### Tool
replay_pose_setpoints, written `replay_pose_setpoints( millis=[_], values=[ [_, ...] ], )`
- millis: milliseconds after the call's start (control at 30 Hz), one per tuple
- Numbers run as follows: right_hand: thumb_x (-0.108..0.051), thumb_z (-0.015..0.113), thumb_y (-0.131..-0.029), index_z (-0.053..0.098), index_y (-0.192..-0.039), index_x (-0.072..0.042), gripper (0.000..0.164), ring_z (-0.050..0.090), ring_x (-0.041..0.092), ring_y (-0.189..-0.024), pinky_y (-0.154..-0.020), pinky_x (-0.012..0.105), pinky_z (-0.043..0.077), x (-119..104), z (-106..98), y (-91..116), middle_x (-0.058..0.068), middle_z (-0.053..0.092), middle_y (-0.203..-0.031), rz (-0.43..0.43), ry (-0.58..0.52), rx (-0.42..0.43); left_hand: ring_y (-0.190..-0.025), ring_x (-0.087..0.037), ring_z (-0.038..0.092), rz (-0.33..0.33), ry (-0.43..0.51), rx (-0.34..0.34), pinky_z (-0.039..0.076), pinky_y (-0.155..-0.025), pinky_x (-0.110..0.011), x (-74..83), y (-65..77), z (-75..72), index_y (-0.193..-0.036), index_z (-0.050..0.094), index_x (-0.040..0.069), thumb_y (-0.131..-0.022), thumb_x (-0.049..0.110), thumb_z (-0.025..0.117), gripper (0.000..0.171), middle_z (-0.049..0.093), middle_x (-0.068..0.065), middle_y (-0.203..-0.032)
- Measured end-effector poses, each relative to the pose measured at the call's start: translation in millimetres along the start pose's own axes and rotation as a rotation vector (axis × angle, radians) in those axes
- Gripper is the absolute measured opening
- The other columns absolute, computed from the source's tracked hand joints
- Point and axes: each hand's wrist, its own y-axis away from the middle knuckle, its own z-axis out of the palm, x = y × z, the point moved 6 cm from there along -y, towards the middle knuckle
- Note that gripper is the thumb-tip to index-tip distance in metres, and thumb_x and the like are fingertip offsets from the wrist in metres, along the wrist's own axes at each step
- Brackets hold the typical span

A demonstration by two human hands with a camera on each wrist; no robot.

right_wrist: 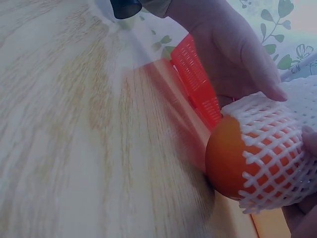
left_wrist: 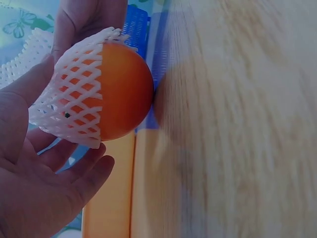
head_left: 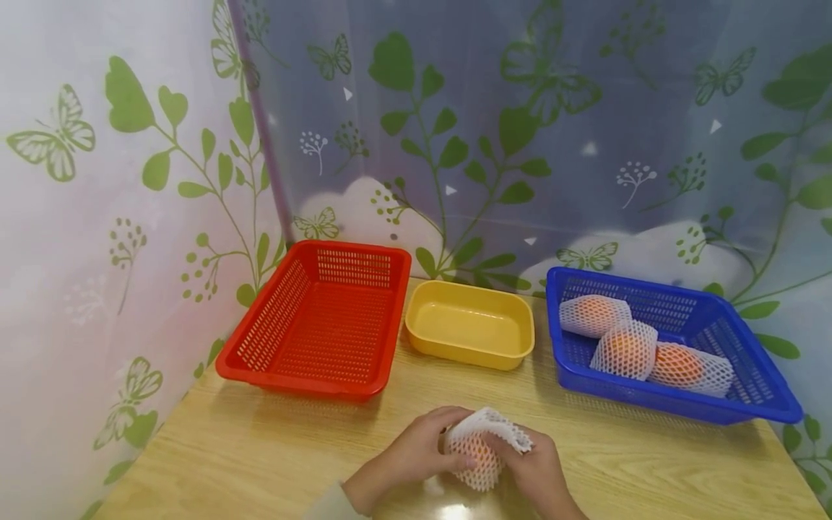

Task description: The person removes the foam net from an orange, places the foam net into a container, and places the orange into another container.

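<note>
Low over the table, both hands are at an orange (left_wrist: 128, 91) partly covered by a white foam net sleeve (head_left: 481, 448). Its bare end faces the tabletop in both wrist views, with the net around the other part. My left hand (head_left: 425, 449) holds the netted orange from the left, thumb on the near side and fingers curved behind it. From the other side, my right hand (head_left: 538, 473) grips the net near its loose upper edge, thumb across the mesh. Part of the right fingers is hidden behind the sleeve.
Behind the hands stand a red basket (head_left: 383, 347) at left, a yellow tray (head_left: 468, 354) in the middle and a blue basket (head_left: 650, 401) at right. Several net-wrapped oranges (head_left: 625, 350) lie in the blue basket. A patterned curtain (head_left: 455, 144) hangs behind the wooden table (head_left: 214, 455).
</note>
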Motion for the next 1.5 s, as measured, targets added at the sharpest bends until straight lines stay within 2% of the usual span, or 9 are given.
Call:
replay_pose_setpoints(
  millis=[167,367,467,567,800,1033,1200,1367,1500],
  values=[
    [-0.005,0.075,-0.084,0.07,-0.105,0.004,0.024,0.064,0.003,-0.092,-0.082,0.02,0.052,0.9,-1.0,-0.8,0.003,0.073,-0.098,0.023,0.022,-0.002,-0.118,-0.012,0.055,0.01,-0.002,0.003,0.046,-0.1,-0.034,-0.6,0.4,-0.1,-0.13,0.06,0.019,-0.084,0.038,0.076,0.053,0.06,0.004,-0.13],
    [-0.005,0.072,-0.086,0.05,-0.136,0.001,0.054,0.06,0.005,-0.105,-0.09,0.019,0.048,4.9,2.5,-3.0,0.011,0.064,-0.118,0.085,-0.048,-0.091,-0.115,-0.012,0.056,-0.036,-0.015,0.006,0.048,-0.097,-0.034,-3.5,1.1,-1.4,-0.129,0.062,0.019,-0.083,0.041,0.074,0.052,0.062,0.006,-0.127],
    [-0.003,0.071,-0.086,0.042,-0.142,0.0,0.063,0.059,0.004,-0.107,-0.091,0.017,0.046,7.0,5.0,-2.2,0.012,0.061,-0.123,0.104,-0.068,-0.136,-0.113,-0.011,0.057,-0.061,-0.011,0.023,0.048,-0.097,-0.035,-4.8,1.6,-3.0,-0.124,0.065,0.019,-0.082,0.039,0.076,0.048,0.064,0.008,-0.122],
    [-0.002,0.073,-0.085,0.046,-0.139,0.002,0.06,0.058,0.003,-0.108,-0.092,0.017,0.045,8.5,7.1,-0.4,0.011,0.061,-0.124,0.118,-0.057,-0.17,-0.109,-0.01,0.059,-0.059,0.011,0.051,0.049,-0.094,-0.033,-4.9,2.0,-5.1,-0.118,0.069,0.017,-0.082,0.033,0.077,0.041,0.067,0.008,-0.116],
    [-0.006,0.073,-0.085,0.061,-0.113,0.005,0.032,0.061,0.006,-0.096,-0.085,0.023,0.05,9.9,8.3,2.2,0.009,0.066,-0.106,0.153,-0.009,-0.206,-0.1,-0.006,0.06,-0.053,0.071,0.087,0.05,-0.087,-0.027,-5.6,2.2,-7.0,-0.107,0.073,0.018,-0.084,0.03,0.076,0.026,0.068,0.011,-0.107],
    [-0.01,0.075,-0.085,0.057,-0.123,0.0,0.044,0.059,0.01,-0.107,-0.094,0.028,0.049,14.0,8.4,2.4,0.009,0.064,-0.116,0.191,-0.005,-0.197,-0.093,-0.005,0.062,-0.031,0.118,0.176,0.051,-0.085,-0.028,-5.5,2.3,-10.0,-0.094,0.073,0.015,-0.084,0.023,0.076,0.013,0.071,0.007,-0.097],
    [-0.01,0.077,-0.082,0.057,-0.124,0.0,0.048,0.058,0.013,-0.112,-0.098,0.028,0.046,14.8,7.7,2.9,0.008,0.064,-0.118,0.197,-0.014,-0.186,-0.088,-0.007,0.062,-0.058,0.144,0.214,0.053,-0.081,-0.026,-6.2,1.7,-10.4,-0.088,0.069,0.013,-0.086,0.018,0.075,0.007,0.07,0.006,-0.09],
    [-0.009,0.077,-0.083,0.059,-0.12,0.001,0.043,0.058,0.008,-0.112,-0.101,0.029,0.044,15.2,6.6,3.1,0.008,0.065,-0.117,0.169,-0.014,-0.189,-0.09,-0.012,0.064,-0.086,0.161,0.222,0.054,-0.079,-0.025,-7.5,0.2,-9.5,-0.089,0.068,0.012,-0.087,0.019,0.074,0.009,0.07,0.001,-0.095],
    [-0.006,0.076,-0.083,0.062,-0.118,0.001,0.038,0.06,0.007,-0.109,-0.098,0.024,0.045,12.7,5.5,2.5,0.007,0.067,-0.113,0.105,-0.015,-0.189,-0.094,-0.016,0.063,-0.102,0.182,0.181,0.053,-0.08,-0.024,-8.7,-0.7,-8.8,-0.1,0.068,0.011,-0.087,0.024,0.074,0.019,0.068,0.0,-0.101]
  ],
)
